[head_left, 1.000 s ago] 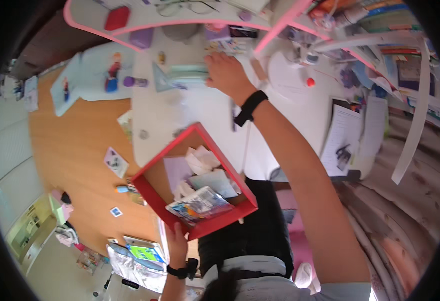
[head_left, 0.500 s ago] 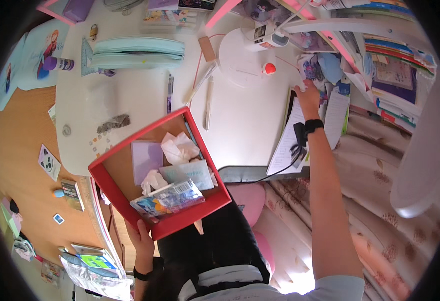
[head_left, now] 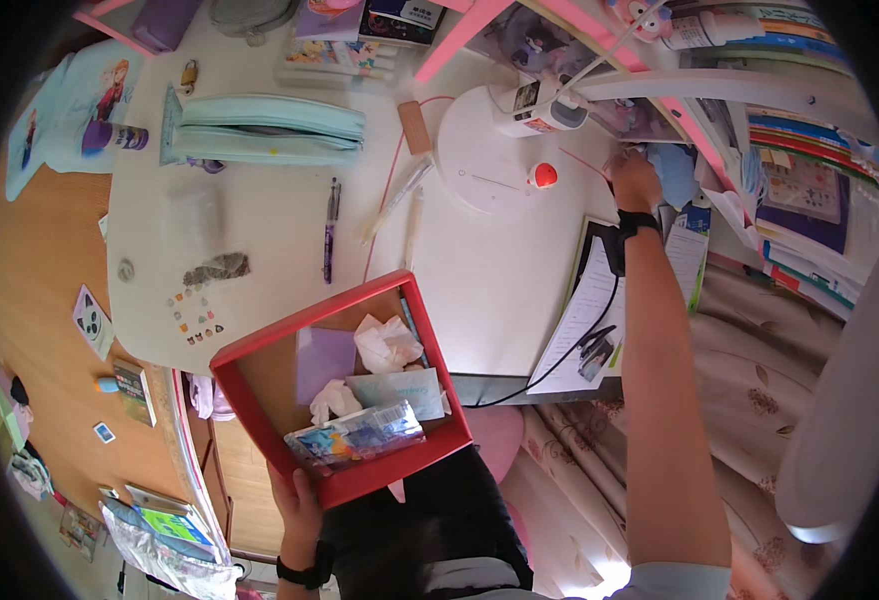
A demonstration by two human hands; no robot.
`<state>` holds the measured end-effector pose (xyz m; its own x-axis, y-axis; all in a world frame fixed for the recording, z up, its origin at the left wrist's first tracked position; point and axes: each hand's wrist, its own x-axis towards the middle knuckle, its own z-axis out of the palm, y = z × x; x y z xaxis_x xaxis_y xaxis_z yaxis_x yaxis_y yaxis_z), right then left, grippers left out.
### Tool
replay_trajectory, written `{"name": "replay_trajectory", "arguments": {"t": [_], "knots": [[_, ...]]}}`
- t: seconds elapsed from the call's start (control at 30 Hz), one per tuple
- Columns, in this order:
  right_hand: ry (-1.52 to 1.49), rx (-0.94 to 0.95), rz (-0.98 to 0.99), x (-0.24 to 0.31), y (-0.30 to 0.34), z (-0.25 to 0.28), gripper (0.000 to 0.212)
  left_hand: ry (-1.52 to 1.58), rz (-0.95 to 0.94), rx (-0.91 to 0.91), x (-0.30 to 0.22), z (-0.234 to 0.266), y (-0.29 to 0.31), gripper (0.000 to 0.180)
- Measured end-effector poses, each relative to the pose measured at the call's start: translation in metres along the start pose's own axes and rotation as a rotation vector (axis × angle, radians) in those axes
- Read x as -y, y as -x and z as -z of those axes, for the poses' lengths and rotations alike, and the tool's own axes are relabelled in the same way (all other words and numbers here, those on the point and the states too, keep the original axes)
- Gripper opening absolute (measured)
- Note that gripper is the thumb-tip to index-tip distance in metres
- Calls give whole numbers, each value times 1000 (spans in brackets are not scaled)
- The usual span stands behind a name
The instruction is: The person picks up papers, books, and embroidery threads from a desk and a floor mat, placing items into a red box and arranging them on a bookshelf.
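My left hand [head_left: 299, 505] grips the near left corner of a shallow red box [head_left: 394, 476], held tilted over my lap at the desk's front edge. In the box lie a lilac paper square [head_left: 324, 362], a crumpled white tissue [head_left: 387, 345], a smaller crumpled tissue [head_left: 335, 401], a pale blue card [head_left: 409, 393] and a shiny printed packet [head_left: 359, 437]. Reaching to the back right, my right hand [head_left: 636, 182] is curled down among small things beside a light blue crumpled item [head_left: 673, 172]. Its fingertips are partly hidden, and what they hold cannot be made out.
Under my right wrist lie written sheets [head_left: 584, 310] and a black cable [head_left: 591, 328]. A round white lamp base [head_left: 479, 150] stands behind. On the left are a mint pencil case [head_left: 269, 130], a pen [head_left: 331, 230] and small stickers [head_left: 195, 318]. Books [head_left: 809, 150] fill the right shelf.
My left hand has brought the red box nearer to me and to the right. My right hand has moved a little farther back and right, and its fingers have curled down. The view has shifted slightly.
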<state>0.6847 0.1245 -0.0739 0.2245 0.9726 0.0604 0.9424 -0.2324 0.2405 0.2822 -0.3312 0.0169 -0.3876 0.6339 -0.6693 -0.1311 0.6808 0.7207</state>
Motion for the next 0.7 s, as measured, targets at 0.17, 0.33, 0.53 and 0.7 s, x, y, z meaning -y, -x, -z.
{"name": "replay_trajectory", "arguments": {"t": [0.17,0.33,0.53,0.7], "knots": [[12,-29,195,-5,34,66,24,-218,-88,18,1,-8,-7,26],[-131,-182,373,-31,117,140,14,-257,-231,224,2,-27,-36,37],[-587,-186,162,-61,206,188,10,-384,-391,340,1,-71,-69,40],[-1591,84,-385,-118,253,170,25,-351,-542,323,4,-97,-76,42]]}}
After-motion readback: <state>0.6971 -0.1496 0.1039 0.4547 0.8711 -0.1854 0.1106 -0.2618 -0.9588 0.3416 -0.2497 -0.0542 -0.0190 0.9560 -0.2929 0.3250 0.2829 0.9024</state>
